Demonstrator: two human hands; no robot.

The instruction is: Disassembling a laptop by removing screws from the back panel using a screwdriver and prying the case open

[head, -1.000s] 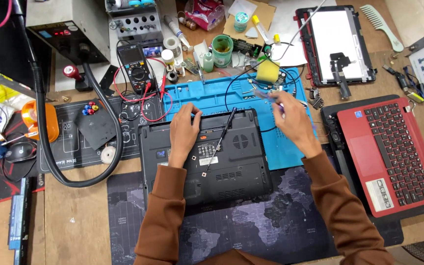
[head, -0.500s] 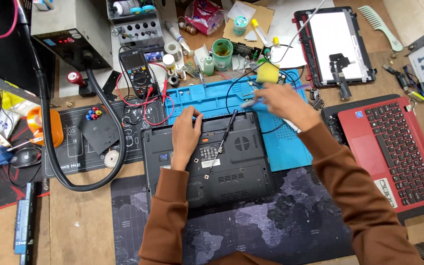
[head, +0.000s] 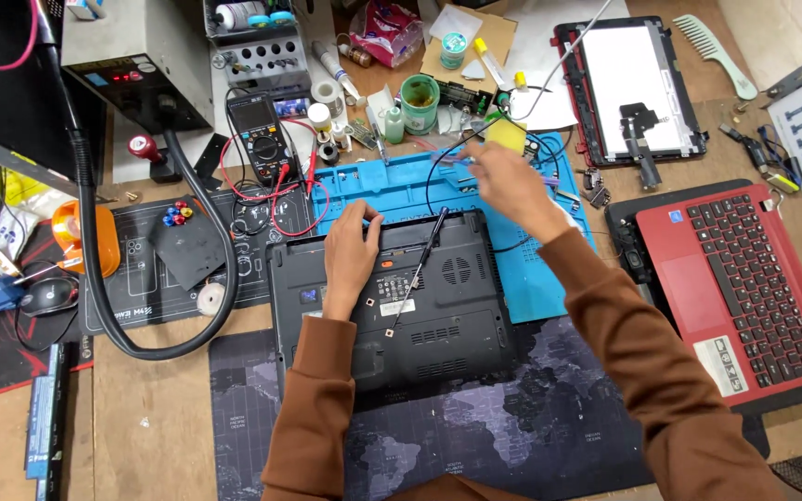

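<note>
A person's left hand (head: 353,249) lies flat, fingers loosely spread, on the rear edge of an upturned black laptop (head: 392,301), pressing on its base near the top left corner. The right hand (head: 510,186) reaches beyond the laptop's far right corner, over a blue mat (head: 531,278); it is blurred, its fingers drawn together at the tips, and whether they pinch anything cannot be told. Just past that hand sits a yellow sponge (head: 507,134), with dark cables looping between it and the laptop.

A screwdriver (head: 417,269) rests loose on the laptop's base, between the two hands, touched by neither. Its long axis runs diagonally, dark handle toward the far right, tip toward the near left.

The laptop lies with its long side across the surface, its far half on the blue mat, its near half on a dark map-printed mat (head: 438,445). Left of the laptop a thick black hose (head: 95,278) curves round a small black mat. Beyond the laptop's far left corner stands a multimeter (head: 260,130) with red leads. Right of the laptop lies a red laptop (head: 744,288), keyboard up; beyond that, a detached screen panel (head: 628,88).
</note>
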